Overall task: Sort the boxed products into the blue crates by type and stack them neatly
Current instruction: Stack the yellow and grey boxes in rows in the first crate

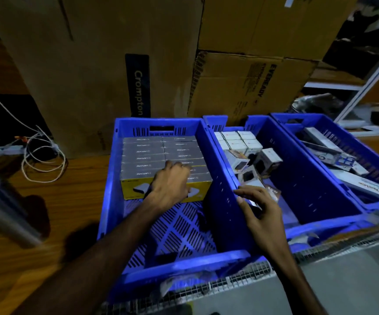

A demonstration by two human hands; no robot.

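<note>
Fingers of the right hand (255,209) were spread and loosely curled over a small box (263,192) in the middle crate (334,214), its long axis running away from the fingertips. The left hand (171,183) was pressed on the grey boxes (143,155) stacked in the left crate (109,178).

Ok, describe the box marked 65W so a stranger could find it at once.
Three blue crates sit side by side; take the middle crate. At its near left corner, under the right hand, lies the 65W box. Its brown printed face differs from the white boxes behind.
</note>
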